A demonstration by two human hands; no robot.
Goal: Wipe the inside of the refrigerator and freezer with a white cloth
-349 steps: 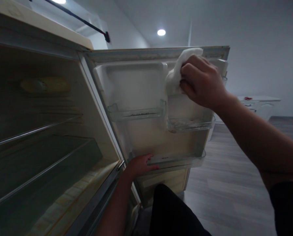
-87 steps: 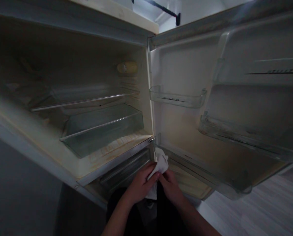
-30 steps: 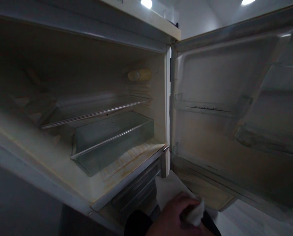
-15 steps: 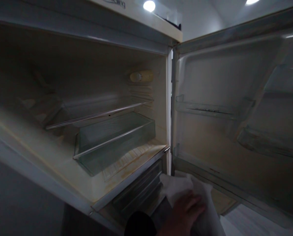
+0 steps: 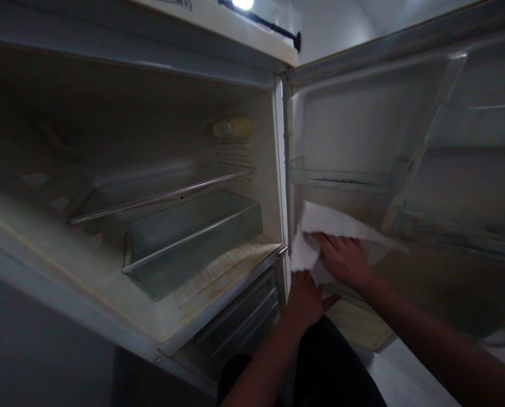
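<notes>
A white sheet, seemingly a paper towel (image 5: pixel 326 217), hangs half spread in front of the open fridge door's inner side. My right hand (image 5: pixel 346 261) grips its middle, fingers bent into the folds. Lower and to the left, my left hand (image 5: pixel 305 297) is at the towel's bottom edge, fingertips closed on it and partly hidden, thumb sticking out to the right. Behind the hands is the fridge door (image 5: pixel 341 130), with a clear door shelf (image 5: pixel 345 180) above the towel. The door's lower shelf is mostly covered by the hands and towel.
To the left, the dim fridge compartment holds a glass shelf (image 5: pixel 163 196), a clear drawer (image 5: pixel 193 249) and a yellowed lamp housing (image 5: pixel 232 128). Brown stains mark its floor (image 5: pixel 210 288). Below is a second compartment with a ribbed front (image 5: pixel 235 316). My dark-clothed knee (image 5: pixel 332 367) is close beneath the hands.
The towel has risen from below the door's bottom edge to the door's inner side. A second hand has come into view, so both hands are now at the towel. The view has shifted slightly.
</notes>
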